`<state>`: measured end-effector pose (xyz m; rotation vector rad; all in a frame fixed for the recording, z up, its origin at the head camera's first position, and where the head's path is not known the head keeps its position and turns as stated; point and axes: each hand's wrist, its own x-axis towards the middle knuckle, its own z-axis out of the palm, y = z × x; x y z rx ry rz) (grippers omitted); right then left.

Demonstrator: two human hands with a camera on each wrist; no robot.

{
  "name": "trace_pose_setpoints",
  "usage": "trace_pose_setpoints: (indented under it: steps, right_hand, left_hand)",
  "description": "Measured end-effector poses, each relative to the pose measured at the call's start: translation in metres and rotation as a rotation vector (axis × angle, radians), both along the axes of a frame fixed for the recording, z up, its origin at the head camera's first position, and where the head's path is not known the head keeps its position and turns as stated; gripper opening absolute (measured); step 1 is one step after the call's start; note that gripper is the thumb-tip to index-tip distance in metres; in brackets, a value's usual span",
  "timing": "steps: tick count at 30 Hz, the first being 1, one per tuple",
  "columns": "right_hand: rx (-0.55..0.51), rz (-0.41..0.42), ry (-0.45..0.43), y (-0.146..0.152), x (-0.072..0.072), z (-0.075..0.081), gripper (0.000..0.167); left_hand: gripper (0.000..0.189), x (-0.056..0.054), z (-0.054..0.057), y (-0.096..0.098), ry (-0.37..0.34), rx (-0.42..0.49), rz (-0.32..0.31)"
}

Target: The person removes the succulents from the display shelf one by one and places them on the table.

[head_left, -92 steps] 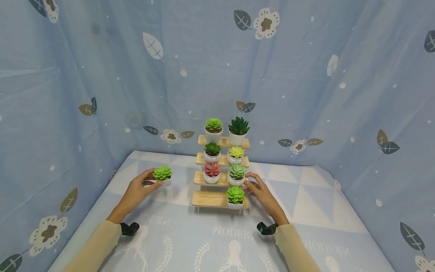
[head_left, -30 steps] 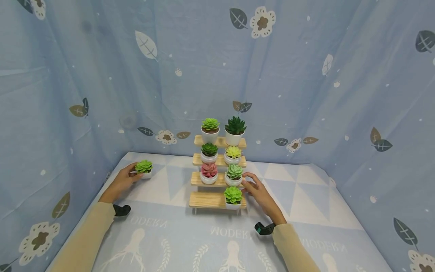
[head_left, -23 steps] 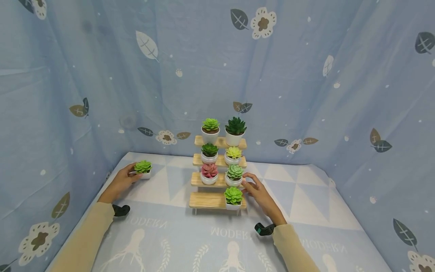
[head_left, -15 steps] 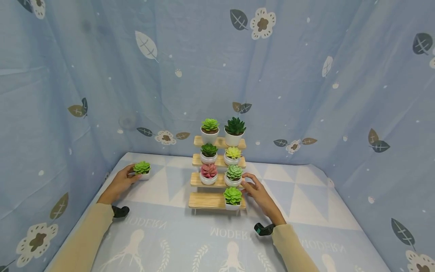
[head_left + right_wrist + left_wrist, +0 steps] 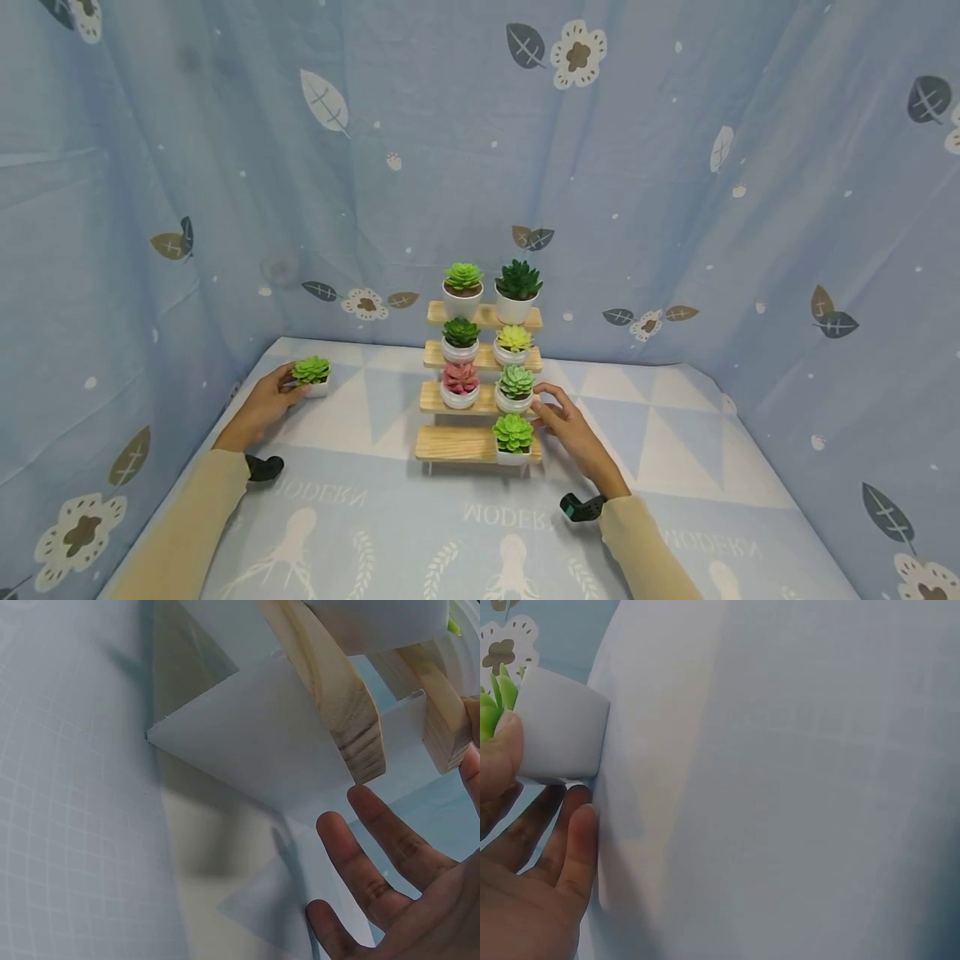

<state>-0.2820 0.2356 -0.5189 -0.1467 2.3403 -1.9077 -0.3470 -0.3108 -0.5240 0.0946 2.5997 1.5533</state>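
Observation:
Over the left part of the table, my left hand [image 5: 267, 400] pinches a bright green potted succulent [image 5: 311, 375] by its white pot, with the thumb in front. Its pot [image 5: 562, 724] is upright, its base against the tabletop. The wooden tiered plant stand [image 5: 457, 443] stands in the middle. My right hand [image 5: 567, 421] is at its right side, thumb and a finger at the end of the second-lowest shelf [image 5: 446, 735], the other fingers spread. Beside the thumb is a pale green potted succulent [image 5: 515, 385]. Below it, another bright green succulent [image 5: 513, 437] occupies the lowest shelf's right end.
The upper tiers carry several potted succulents, among them a red one [image 5: 460, 379], a yellow one [image 5: 513, 340] and a dark green one [image 5: 517, 283]. A patterned blue curtain [image 5: 375, 167] hangs behind and at both sides of the cloth-covered table [image 5: 420, 533].
Over the last three seconds my left hand has carried the succulent leftward and slightly away, down onto the table. In the last second it barely shifts. The right hand keeps its place at the stand.

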Motion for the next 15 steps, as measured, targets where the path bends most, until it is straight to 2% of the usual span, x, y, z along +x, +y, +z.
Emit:
trace_pose_setpoints:
  steps: [15]
  right_hand:
    - [-0.014,-0.008,-0.006,-0.0015,0.0019,0.0007,0.045]
  left_hand:
    - [0.077,-0.0002,0.0032,-0.0003,-0.003,-0.026,0.005]
